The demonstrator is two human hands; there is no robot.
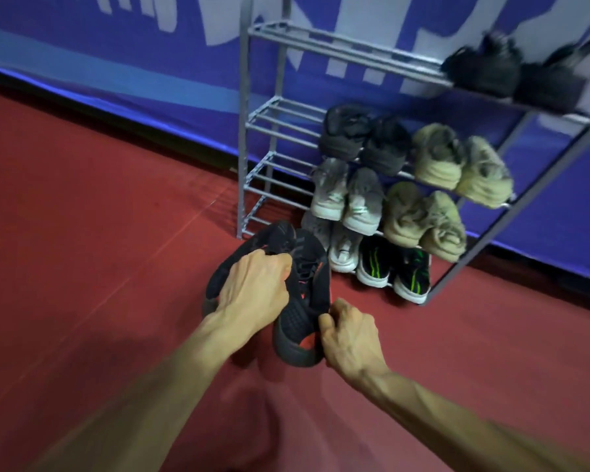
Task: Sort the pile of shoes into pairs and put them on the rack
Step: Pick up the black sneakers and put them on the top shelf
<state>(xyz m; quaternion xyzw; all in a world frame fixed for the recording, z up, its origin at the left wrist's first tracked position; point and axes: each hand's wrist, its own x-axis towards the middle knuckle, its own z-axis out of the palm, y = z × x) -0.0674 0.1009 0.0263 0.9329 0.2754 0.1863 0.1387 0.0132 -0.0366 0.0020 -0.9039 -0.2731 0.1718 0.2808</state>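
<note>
Two black knit shoes with orange trim (302,301) hang together just above the red floor, in front of the rack's bottom left corner. My left hand (252,287) grips them at their openings. My right hand (348,335) is closed on the heel of the nearer shoe. The grey metal rack (280,131) has several tiers. A black pair (511,73) sits on the top tier. Below it stand a dark pair (365,141) and a beige pair (460,165), then a grey-white pair (348,195) and a tan pair (423,223). At the bottom are a white shoe (343,250) and a black-green pair (392,267).
A blue banner with white lettering (150,56) runs behind the rack. Red floor (99,233) stretches to the left and front. The left part of each rack tier shows bare bars. My shadow falls on the floor near my arms.
</note>
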